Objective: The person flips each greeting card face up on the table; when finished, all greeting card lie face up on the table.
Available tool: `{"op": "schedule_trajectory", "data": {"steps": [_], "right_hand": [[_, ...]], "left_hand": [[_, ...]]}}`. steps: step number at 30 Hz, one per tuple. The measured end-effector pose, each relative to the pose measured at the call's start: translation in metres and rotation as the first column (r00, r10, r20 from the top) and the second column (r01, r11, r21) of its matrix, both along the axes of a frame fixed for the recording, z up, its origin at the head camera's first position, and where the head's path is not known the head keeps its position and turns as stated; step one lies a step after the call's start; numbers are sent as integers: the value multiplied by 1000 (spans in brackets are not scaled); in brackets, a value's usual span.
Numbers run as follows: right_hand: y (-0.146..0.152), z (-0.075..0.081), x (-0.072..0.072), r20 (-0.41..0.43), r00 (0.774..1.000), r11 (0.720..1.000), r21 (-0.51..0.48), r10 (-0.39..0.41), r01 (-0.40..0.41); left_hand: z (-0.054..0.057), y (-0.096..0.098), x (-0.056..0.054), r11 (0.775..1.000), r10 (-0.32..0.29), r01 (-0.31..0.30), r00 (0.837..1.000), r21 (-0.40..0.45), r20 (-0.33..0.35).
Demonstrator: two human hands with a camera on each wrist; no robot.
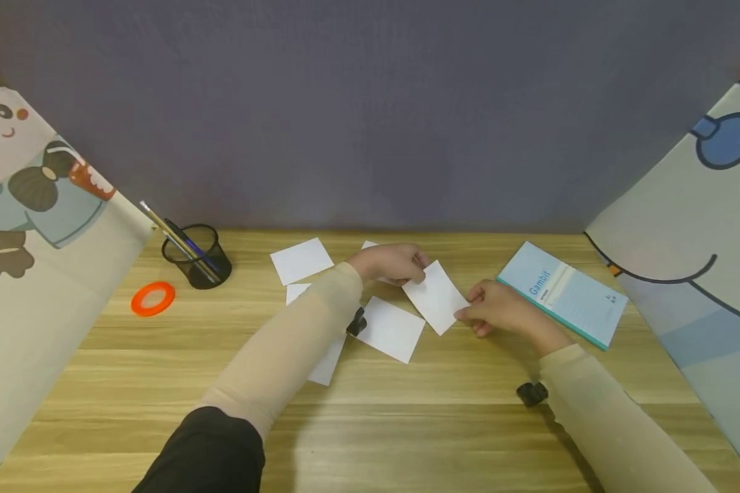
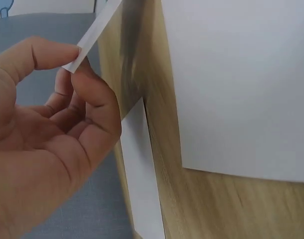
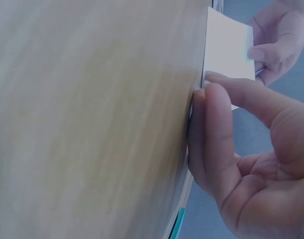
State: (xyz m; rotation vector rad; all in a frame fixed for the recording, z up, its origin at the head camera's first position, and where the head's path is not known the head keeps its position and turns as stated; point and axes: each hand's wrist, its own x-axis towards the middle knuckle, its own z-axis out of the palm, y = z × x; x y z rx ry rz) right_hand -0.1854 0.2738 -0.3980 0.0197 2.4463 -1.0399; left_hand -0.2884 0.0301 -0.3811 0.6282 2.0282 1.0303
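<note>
A white paper card (image 1: 436, 298) is held just above the table between both hands. My left hand (image 1: 391, 263) pinches its upper left edge between thumb and fingers. At the card's right corner, my right hand (image 1: 496, 309) pinches with thumb and index finger. In the left wrist view the left hand (image 2: 57, 109) grips the card (image 2: 94, 35), seen nearly edge-on. Below and left of it, another white card (image 1: 390, 330) lies on the table. Further cards, one at the upper left (image 1: 301, 261) and others partly hidden by the left arm and hand, lie nearby.
A blue Gambit notebook (image 1: 564, 293) lies right of the right hand. On the left stand a black mesh pen cup (image 1: 212, 270) with pens and brushes and an orange tape roll (image 1: 138, 301). A grey partition (image 1: 370, 123) rises behind the wooden table (image 1: 432, 431).
</note>
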Motion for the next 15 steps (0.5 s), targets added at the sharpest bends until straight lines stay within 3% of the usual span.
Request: {"op": "schedule_trajectory", "data": {"steps": [8, 15], "right_hand": [[4, -2, -1, 17, 1000, 997, -72, -21, 22], [10, -7, -3, 25, 999, 985, -163, -45, 48]], "left_hand": [[0, -7, -2, 998, 21, -25, 997, 58, 81], [-5, -8, -5, 997, 34, -41, 994, 59, 107]]}}
